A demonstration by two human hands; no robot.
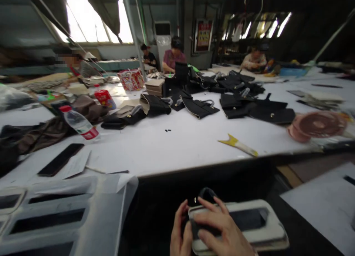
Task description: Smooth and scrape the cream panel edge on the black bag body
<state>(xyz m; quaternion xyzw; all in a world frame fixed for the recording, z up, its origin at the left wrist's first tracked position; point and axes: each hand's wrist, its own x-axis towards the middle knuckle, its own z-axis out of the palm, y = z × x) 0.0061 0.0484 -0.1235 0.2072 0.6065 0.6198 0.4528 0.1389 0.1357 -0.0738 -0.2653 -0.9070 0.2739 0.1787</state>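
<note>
White frame (pixel 260 234) gripped by my curled left hand (pixel 181 232) and right hand (pixel 222 226), bottom centre. Table (pixel 166 148) mid-view, bright windows (pixel 80 21) upper left.

Both of ours are plain bare hands, low in the frame and just right of bottom centre. Our left grip (pixel 181 232) shows slim fingers with rounded tips, and the bottom edge crops the rest. Our right grip (pixel 224 226) gives us more to look at: long, slender fingers and the bare back of the hand. By that wrist we can spot a thin pale sliver (pixel 255 253), cuff or band, honestly too small to tell. Nails are kinda blurry for us.
</note>
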